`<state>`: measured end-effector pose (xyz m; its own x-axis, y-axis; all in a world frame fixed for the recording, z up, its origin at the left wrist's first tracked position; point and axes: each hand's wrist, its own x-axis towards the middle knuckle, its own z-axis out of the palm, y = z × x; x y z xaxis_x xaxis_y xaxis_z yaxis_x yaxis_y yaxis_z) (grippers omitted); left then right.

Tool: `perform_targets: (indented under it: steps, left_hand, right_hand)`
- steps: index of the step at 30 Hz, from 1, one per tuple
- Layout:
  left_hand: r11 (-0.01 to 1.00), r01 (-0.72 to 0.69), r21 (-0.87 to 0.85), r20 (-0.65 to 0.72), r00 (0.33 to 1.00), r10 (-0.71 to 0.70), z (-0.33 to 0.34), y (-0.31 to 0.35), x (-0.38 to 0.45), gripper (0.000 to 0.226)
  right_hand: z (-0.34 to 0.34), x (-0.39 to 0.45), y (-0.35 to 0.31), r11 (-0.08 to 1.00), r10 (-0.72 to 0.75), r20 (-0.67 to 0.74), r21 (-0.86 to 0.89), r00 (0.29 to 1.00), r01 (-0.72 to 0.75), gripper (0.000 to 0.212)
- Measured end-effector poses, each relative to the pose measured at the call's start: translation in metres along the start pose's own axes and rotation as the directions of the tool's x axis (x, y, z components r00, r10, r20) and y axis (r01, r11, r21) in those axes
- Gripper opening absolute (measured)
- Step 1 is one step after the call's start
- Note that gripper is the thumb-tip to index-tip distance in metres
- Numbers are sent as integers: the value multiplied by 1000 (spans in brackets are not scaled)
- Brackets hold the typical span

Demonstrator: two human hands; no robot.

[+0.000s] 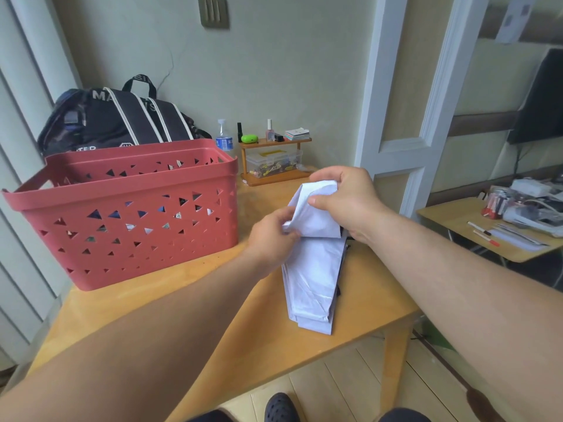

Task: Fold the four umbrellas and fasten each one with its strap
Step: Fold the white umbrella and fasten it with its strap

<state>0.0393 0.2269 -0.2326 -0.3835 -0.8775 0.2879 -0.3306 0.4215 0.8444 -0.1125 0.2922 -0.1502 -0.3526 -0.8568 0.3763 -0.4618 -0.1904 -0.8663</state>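
So the right hand (pixel 344 202) was curled around the top end of the white umbrella (pixel 313 269), gripping it so the bundle stayed upright over the wooden table (pixel 182 330). Just below and beside it, the left hand (pixel 271 236) pinched a loose canopy flap, probably to smooth the pleats before wrapping. No strap visible yet. Red basket (pixel 128 214) sat off past the left hand.

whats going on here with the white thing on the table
A person is folding a white umbrella on a wooden table. The right hand grips its upper end, while the left hand pinches the fabric beside it. No strap looks fastened yet. A red basket stands to the left.
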Motion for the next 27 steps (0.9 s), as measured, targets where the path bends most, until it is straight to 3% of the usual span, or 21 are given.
perform_targets:
  steps: [2,3,4,6,8,11,13,16,19,23,25,27]
  left_hand:
    - [974,-71,214,-235,964,122,-1,-1,-4,28]
    - [944,-132,301,-262,941,215,-1,-1,-8,25]
    - [913,-204,354,-209,934,290,-1,-2,-11,23]
    - [848,-306,434,63,949,310,2,-5,-21,19]
    - [729,-368,577,336,921,199,4,-15,-30,47]
    - [639,-368,675,473,881,9,4,-26,-44,72]
    - [630,-392,670,499,866,7,2,-27,-52,74]
    - [569,-534,625,491,836,245,-5,-23,-63,65]
    - [473,-719,508,577,693,434,-8,-19,-81,46]
    - [445,-814,372,661,569,489,-13,-25,-105,42]
    - [477,-818,321,666,553,500,-24,-24,-111,35]
    - [561,-772,299,575,615,540,-38,-17,-115,24]
  right_hand:
    - [-5,0,2,966,-80,-35,-250,996,68,33]
    - [-7,-1,2,930,-123,-39,-353,992,101,27]
    - [-8,-1,3,900,-155,-36,-416,987,126,20]
    - [-9,0,3,874,-195,-29,-459,980,160,13]
    - [-10,0,1,875,-232,-23,-443,973,198,18]
    - [-14,-5,-6,902,-274,-43,-357,961,241,12]
    - [-15,-12,-7,929,-252,-36,-289,967,232,9]
    - [-13,-29,2,929,-266,34,-257,963,265,16]
    - [-9,-50,19,896,-317,112,-289,942,336,16]
    - [-4,-80,45,867,-346,202,-305,916,395,15]
    - [1,-93,62,840,-354,256,-335,899,426,15]
    - [8,-105,77,822,-353,302,-351,886,447,12]
